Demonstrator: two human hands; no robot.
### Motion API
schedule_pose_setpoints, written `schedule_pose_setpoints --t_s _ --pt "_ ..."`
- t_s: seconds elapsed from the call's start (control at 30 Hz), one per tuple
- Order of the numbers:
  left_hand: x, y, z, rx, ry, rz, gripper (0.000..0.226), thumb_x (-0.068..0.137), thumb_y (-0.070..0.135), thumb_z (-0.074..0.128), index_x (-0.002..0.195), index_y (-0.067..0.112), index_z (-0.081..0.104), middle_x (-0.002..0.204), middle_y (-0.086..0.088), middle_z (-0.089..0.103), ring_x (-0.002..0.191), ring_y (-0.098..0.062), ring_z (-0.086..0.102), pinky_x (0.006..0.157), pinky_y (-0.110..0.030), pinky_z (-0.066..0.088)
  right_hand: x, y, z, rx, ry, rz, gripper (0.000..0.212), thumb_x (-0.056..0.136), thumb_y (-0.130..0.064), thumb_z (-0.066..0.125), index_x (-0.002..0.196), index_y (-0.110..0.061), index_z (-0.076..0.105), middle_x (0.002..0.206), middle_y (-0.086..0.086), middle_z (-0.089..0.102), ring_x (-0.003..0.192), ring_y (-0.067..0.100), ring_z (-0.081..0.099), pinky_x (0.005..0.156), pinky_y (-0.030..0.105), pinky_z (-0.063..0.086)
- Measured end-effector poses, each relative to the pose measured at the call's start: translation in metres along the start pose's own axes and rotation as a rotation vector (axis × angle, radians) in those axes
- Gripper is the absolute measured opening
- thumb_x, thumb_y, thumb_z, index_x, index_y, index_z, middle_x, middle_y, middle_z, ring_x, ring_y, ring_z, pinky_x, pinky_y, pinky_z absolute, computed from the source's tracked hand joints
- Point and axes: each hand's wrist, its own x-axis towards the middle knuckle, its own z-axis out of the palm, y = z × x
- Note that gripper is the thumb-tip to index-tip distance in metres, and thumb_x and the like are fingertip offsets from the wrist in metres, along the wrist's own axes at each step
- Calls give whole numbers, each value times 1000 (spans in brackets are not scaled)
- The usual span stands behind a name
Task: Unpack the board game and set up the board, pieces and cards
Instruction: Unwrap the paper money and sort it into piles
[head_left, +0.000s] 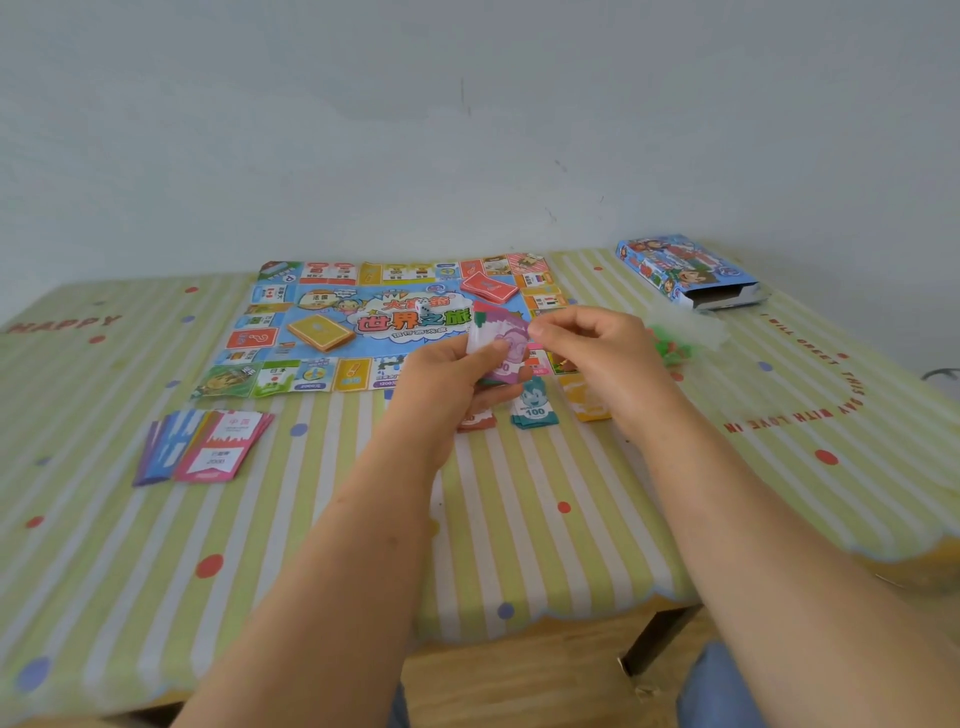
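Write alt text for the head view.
The left hand holds a stack of play money over a striped table while the right hand pinches its top note. Around lie the game board, fanned cards and the open box.

left hand (447, 374) holding play money stack (496, 338), right hand (587, 345) pinching top note, game board (332, 312) behind

Light: bright, soft and even, with no glare on the tablecloth (519, 519).
Shadows: faint and diffuse, barely any beneath my hands.
Blur: my left hand (441, 379), right hand (597, 348) and the paper money (498, 340) look slightly smeared; the board (275, 312) print is soft.
Edges: wide-angle bend — tablecloth stripes curve, corners soften.
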Motion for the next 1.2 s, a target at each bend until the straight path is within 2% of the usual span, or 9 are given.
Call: schedule_pose_setpoints --t_s 0.17,0.3,0.37,0.57,0.73,0.93,1.0,1.1,1.2 --pt "-1 2 1 106 -46 -31 12 92 30 61 95 23 70 90 -3 76 81 -15 73 77 -30 48 2 2 4 -1 -80 8 6 83 -16 74 82 -22 73 75 -9 72 67 -2 64 65 14 48" --pt "0 2 3 93 -49 -38 22 95 35 56 100 18 69 92 -4 76 87 -21 73 98 -41 45 3 5 4 -20 -54 -2 3 82 -13 75 82 -16 73 76 0 71 65 4 61 65 19 48" --pt "-1 2 4 75 -49 -45 22 96 32 54 100 16 68 93 -5 76 86 -21 73 100 -44 44 4 6 4 -29 -37 -4 6 81 -14 75 86 -11 73 80 7 73 66 6 61 67 22 49" --pt "1 1 2 0 -30 25 16 96 19 56 99 10 69 97 -11 74 90 -22 72 79 -30 58 4 7 3 -17 -49 -1 4 80 -17 76 84 -16 74 81 5 74 68 6 62 69 22 49" --pt "-2 4 3 -30 18 69 11 93 11 60 95 7 70 87 -8 75 77 -15 72 61 -19 56 3 6 1 23 -77 5 5 81 -16 75 86 -18 75 71 -9 71 61 -3 60 60 12 45" --pt "-3 6 3 -17 104 82 3 87 9 67 88 9 70 79 -4 75 68 -15 72 57 -20 57 1 4 1 20 -99 31 3 81 -16 75 82 -19 75 79 4 73 69 10 61 69 26 48" --pt "-4 6 3 -23 114 81 3 86 9 68 88 9 70 80 -5 75 68 -15 72 56 -20 57 2 4 1 23 -98 39 5 82 -14 74 81 -19 75 79 4 73 69 11 61 69 27 48" --pt "-4 6 3 10 115 80 3 85 11 70 88 12 71 80 -3 76 68 -14 72 62 -28 61 2 4 1 28 -97 52 4 81 -12 74 84 -15 75 78 5 72 68 11 61 68 26 48" --pt "-5 7 3 5 134 86 6 83 10 72 89 11 71 82 -4 76 69 -18 72 61 -25 60 2 3 1 32 -98 64 4 81 -12 74 83 -16 75 75 1 71 66 10 60 65 23 47"
